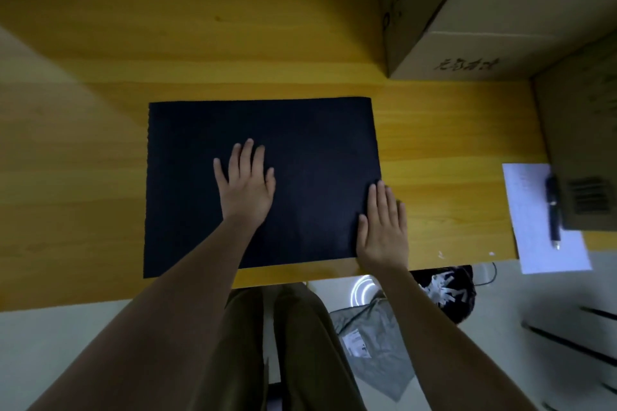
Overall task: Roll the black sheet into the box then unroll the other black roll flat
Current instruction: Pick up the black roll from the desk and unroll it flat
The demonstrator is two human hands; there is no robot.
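Observation:
A black sheet [300, 137] lies flat on the yellow wooden table [200, 43], its near edge close to the table's front edge. My left hand [247, 183] rests palm down on the middle of the sheet, fingers spread. My right hand [384, 230] lies palm down across the sheet's right edge near its front right corner, partly on the sheet and partly on the table. Neither hand grips anything. A cardboard box [484, 17] stands at the back right. No second black roll is in view.
A second cardboard box [581, 130] stands at the right edge. Beside it a white paper [534, 210] with a black pen [552, 210] overhangs the table's front edge. Below the table are my legs, a grey bag [370, 340] and a dark bag [447, 287].

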